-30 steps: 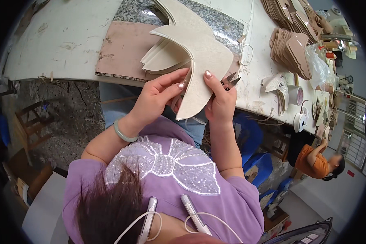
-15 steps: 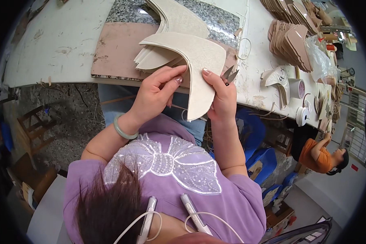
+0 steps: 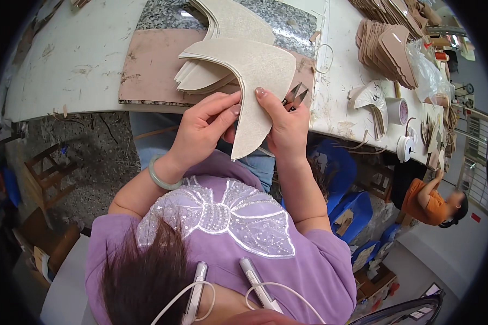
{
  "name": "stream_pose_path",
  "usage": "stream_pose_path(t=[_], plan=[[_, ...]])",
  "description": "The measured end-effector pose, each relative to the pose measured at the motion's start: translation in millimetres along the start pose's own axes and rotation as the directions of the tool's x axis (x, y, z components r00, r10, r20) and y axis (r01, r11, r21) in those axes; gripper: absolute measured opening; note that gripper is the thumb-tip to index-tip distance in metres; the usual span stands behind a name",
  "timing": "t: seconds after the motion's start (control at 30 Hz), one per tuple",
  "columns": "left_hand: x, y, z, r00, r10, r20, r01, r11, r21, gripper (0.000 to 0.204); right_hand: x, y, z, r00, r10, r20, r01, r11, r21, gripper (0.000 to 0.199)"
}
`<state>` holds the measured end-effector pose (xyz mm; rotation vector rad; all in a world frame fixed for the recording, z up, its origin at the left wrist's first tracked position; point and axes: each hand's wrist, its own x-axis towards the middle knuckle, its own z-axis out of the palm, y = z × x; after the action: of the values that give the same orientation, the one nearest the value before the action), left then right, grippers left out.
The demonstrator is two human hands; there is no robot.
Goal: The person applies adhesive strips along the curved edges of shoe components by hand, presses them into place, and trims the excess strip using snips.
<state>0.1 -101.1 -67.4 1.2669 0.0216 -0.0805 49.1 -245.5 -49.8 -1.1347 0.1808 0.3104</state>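
A curved, cream cut-out piece [image 3: 260,65], several thin layers thick at its edge, is held up over the table's near edge. My left hand [image 3: 200,127] pinches its inner curved edge between thumb and fingers. My right hand [image 3: 290,130] grips its right side, thumb flat on top and fingers hidden underneath. Small dark scissors [image 3: 296,96] are also in the right hand, blades pointing away from me. More cream layers [image 3: 200,81] fan out just behind the held piece, and another cream stack [image 3: 238,24] lies farther back.
Under the work lie a pinkish board [image 3: 152,65] and a speckled stone slab [image 3: 171,15]. To the right are tan cut-out stacks [image 3: 387,51], a white curved stack [image 3: 370,97], a tape roll [image 3: 398,110] and a white spool [image 3: 405,148]. A person in orange [image 3: 425,203] works far right.
Both hands and the cream piece have shifted slightly left, and the piece's lower tip has swung left. The scissors remain in the right hand.
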Motion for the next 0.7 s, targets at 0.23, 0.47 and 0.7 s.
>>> stream_pose_path(t=[0.23,0.47,0.7], plan=[[-3,3,-1,0.998,0.032,0.061,-0.037,0.996,0.085,0.033,1,0,2,0.999,-0.002,-0.039,0.001,1.000,-0.024,0.023],[-7,2,-3,0.992,0.002,0.124,-0.005,1.000,0.025,0.034,6,0,0,0.999,0.002,-0.045,-0.002,1.000,0.000,0.023],[-12,1,-5,0.990,-0.070,0.121,0.066,0.997,0.040,0.033,9,-1,-3,0.998,-0.034,-0.049,0.034,0.999,-0.007,0.024]])
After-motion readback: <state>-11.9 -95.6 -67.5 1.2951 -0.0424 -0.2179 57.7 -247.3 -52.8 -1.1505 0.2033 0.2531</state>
